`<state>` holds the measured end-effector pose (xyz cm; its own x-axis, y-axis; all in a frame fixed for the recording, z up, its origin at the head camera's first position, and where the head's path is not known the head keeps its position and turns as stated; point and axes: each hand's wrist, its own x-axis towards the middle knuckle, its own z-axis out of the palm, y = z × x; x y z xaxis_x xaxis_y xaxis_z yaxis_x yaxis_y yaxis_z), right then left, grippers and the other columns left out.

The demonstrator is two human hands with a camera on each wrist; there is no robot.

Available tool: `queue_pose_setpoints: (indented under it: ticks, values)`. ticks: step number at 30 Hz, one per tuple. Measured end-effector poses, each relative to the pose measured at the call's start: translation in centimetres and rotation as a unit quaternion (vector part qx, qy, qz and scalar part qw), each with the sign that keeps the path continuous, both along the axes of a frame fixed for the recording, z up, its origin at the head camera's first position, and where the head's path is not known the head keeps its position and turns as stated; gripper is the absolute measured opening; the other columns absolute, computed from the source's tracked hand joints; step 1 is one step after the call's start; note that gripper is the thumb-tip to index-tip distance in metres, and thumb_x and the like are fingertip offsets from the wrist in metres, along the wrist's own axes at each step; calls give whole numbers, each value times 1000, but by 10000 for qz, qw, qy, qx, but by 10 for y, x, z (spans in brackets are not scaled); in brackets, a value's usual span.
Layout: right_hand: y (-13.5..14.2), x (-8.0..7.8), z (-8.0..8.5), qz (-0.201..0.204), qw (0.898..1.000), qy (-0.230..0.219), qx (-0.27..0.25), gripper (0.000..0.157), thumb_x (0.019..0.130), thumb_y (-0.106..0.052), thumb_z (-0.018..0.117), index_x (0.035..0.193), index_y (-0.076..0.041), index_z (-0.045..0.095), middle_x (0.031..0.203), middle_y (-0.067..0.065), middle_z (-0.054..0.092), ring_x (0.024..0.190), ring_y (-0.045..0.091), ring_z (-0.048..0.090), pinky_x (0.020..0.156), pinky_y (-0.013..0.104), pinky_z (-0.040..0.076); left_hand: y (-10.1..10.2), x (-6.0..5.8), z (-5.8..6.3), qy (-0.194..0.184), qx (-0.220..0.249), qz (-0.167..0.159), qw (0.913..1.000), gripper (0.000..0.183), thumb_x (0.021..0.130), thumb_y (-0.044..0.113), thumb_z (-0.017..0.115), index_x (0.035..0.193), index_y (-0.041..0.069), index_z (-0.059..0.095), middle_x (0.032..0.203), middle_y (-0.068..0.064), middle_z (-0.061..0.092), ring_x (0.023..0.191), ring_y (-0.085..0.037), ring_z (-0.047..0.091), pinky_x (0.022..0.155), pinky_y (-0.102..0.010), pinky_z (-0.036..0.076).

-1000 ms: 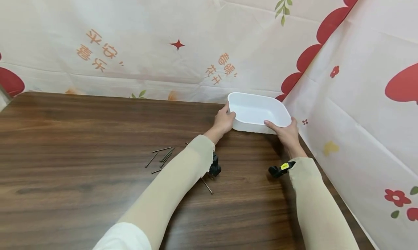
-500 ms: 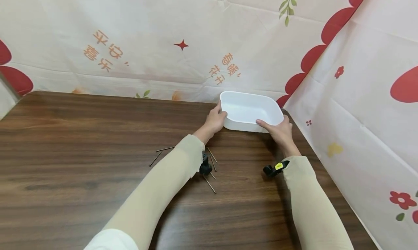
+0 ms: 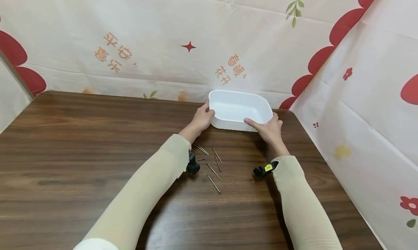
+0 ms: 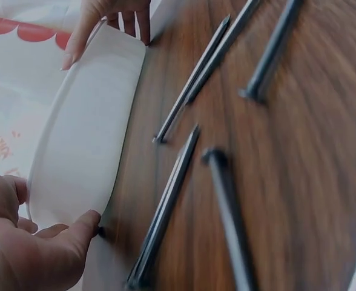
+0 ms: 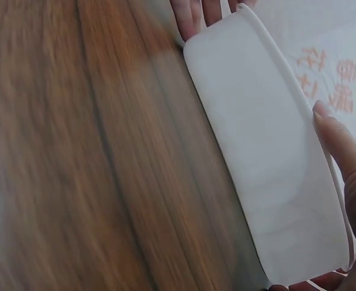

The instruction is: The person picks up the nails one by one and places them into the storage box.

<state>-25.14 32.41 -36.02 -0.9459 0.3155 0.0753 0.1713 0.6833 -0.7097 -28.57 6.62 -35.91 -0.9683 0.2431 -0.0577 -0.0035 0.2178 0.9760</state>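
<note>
Left hand (image 3: 201, 118) and right hand (image 3: 270, 130) both gripping white tub (image 3: 231, 124), loose nails (image 3: 214, 184) on desk (image 3: 81, 152) between forearms.

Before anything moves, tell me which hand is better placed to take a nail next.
Probably the left hand: the nails lie nearer to it than to the right hand and crowd the left wrist view. Both grip the white container, though.

White oblong tub (image 3: 240, 108), rounded corners, mouth up, held near far edge of table (image 3: 81, 152).
</note>
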Motion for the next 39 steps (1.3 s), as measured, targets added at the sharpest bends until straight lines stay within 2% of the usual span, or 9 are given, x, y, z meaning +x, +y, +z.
queue_pose_setpoints:
  ticks: [7,10,12,14,15,17,19,29,39]
  values:
    - [-15,-3,-1,27,10000,-10,65,130,72,-68,80,160,-2,11,152,28,24,137,37,32,114,55,38,-19,-1,3,-166,119,-37,9998,65,104,18,36,164,15,11,172,-3,10,159,-23,10,130,-40,14]
    - [-20,-3,-1,75,10000,5,8,131,71,-68,81,160,-3,12,152,27,24,135,37,33,114,54,39,-26,-2,2,-335,279,-11,9990,66,103,18,37,164,18,11,171,-5,18,144,-27,39,119,-38,35]
    - [-25,-3,-1,101,9999,11,-40,131,70,-68,81,160,-3,12,151,27,23,133,37,36,113,53,39,-31,-1,3,-461,374,29,9982,66,103,18,39,164,20,13,170,-4,20,126,-23,47,106,-34,42]
    - [-30,-3,-1,149,9998,31,-84,131,69,-68,82,160,-4,12,150,27,24,132,37,37,112,53,40,-38,0,4,-601,537,33,9967,67,103,16,39,164,22,13,170,-5,21,118,-21,48,100,-32,46]
    - [-33,-3,-1,171,9998,31,-100,131,69,-68,82,160,-4,12,150,26,24,131,37,38,112,53,40,-42,0,5,-663,594,18,9960,67,103,16,39,164,23,13,171,-4,19,124,-21,49,104,-31,46]
    - [-40,-2,-1,188,9997,28,-122,131,69,-68,82,160,-5,13,149,26,25,129,37,40,112,53,41,-50,0,7,-771,686,-42,9947,66,104,15,39,164,24,12,172,-2,11,143,-19,40,115,-36,43]
    - [-48,-1,-2,218,9997,21,-115,129,69,-67,82,160,-6,14,148,27,26,128,38,41,110,53,42,-60,0,8,-853,808,-82,9930,66,105,14,38,164,24,11,172,-3,8,151,-22,33,119,-42,39]
    - [-83,8,3,488,9987,29,-132,115,74,-61,82,157,-6,24,141,27,33,117,35,46,100,48,46,-101,1,7,-999,837,-206,9913,63,108,15,36,164,26,10,169,-13,22,149,-29,39,121,-45,36]
    - [-102,9,6,1170,9926,-92,-323,100,82,-51,80,158,-9,29,143,22,41,125,32,38,107,51,42,-145,-2,-2,-1073,1052,-252,9883,63,108,15,39,164,27,13,170,-13,17,151,-32,35,122,-45,35]
